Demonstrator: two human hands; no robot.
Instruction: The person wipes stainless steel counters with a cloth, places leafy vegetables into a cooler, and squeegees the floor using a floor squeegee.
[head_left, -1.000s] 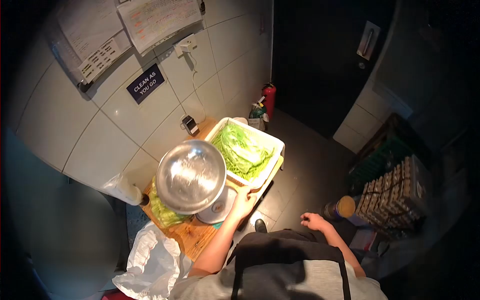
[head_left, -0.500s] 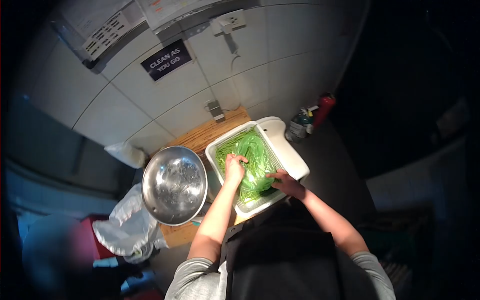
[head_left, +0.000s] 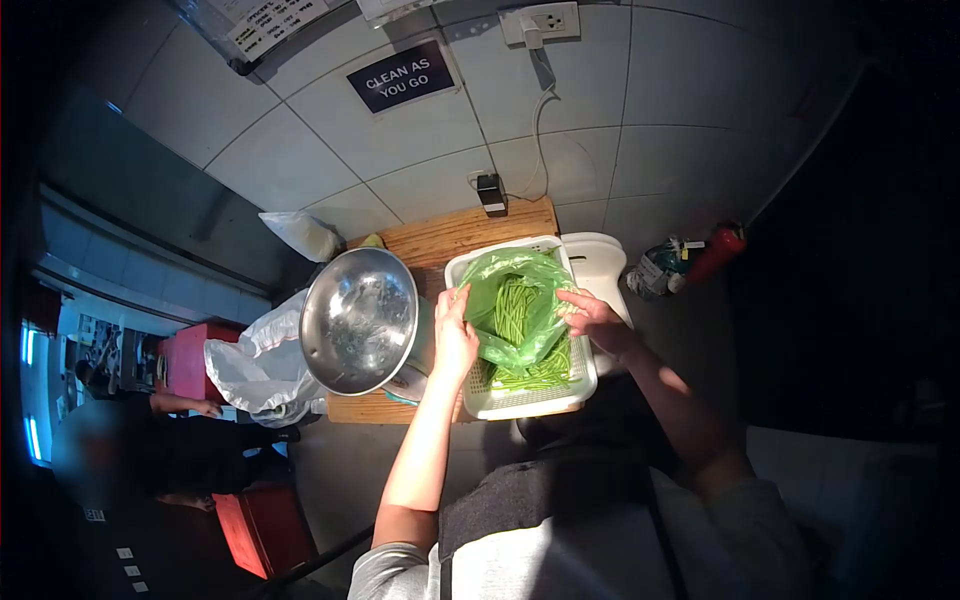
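A green plastic bag (head_left: 540, 345) is spread wide at its mouth, and long green beans (head_left: 514, 308) show inside it. My left hand (head_left: 455, 338) is closed on the bag's left rim. On the opposite side, the fingers of my right hand (head_left: 597, 318) grip the right rim. Bag and hands are over a white perforated basket (head_left: 528, 406), where more green beans (head_left: 535, 380) lie loose below and beside the bag.
A large steel bowl (head_left: 358, 320) stands left of the basket on a wooden table (head_left: 425, 240). Left of that hangs a clear plastic liner (head_left: 255, 365). A white stool-like piece (head_left: 600, 262) sits to the right. Another person (head_left: 190, 440) is at far left, near red bins (head_left: 262, 530).
The bag's mouth has gone from crumpled to spread open, with beans now visible inside. Both hands have moved to opposite rims. The camera view has shifted.
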